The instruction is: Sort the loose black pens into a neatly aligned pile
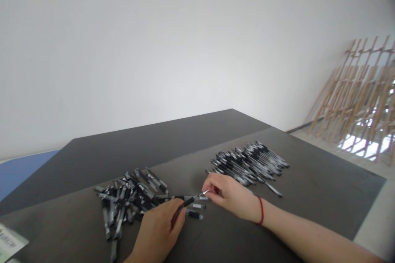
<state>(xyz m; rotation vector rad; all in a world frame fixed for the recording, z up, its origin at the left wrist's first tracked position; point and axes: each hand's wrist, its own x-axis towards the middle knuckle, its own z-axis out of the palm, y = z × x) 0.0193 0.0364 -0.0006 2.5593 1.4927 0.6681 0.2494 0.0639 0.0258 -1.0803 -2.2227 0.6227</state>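
A gel pen (pixel 189 201) with a black grip and a pointed metal tip slants up to the right between my hands. My left hand (pixel 162 226) is closed around its barrel. At the other end, the fingers of my right hand (pixel 226 195) pinch together at the metal tip, hiding part of it. Beside and beyond my left hand lies a jumbled heap of pens (pixel 123 197) with clear barrels and black grips. Several pens (pixel 195 214) stick out to the right under the held one. Behind my right hand, more pens (pixel 249 162) lie roughly side by side.
The dark grey table (pixel 324 189) has a seam running across it. A white wall (pixel 185 49) stands behind. Wooden racks (pixel 354 94) lean at the right on the floor. A label with a barcode (pixel 10 240) sits at the left edge, and a blue surface (pixel 24 170) lies beyond the table.
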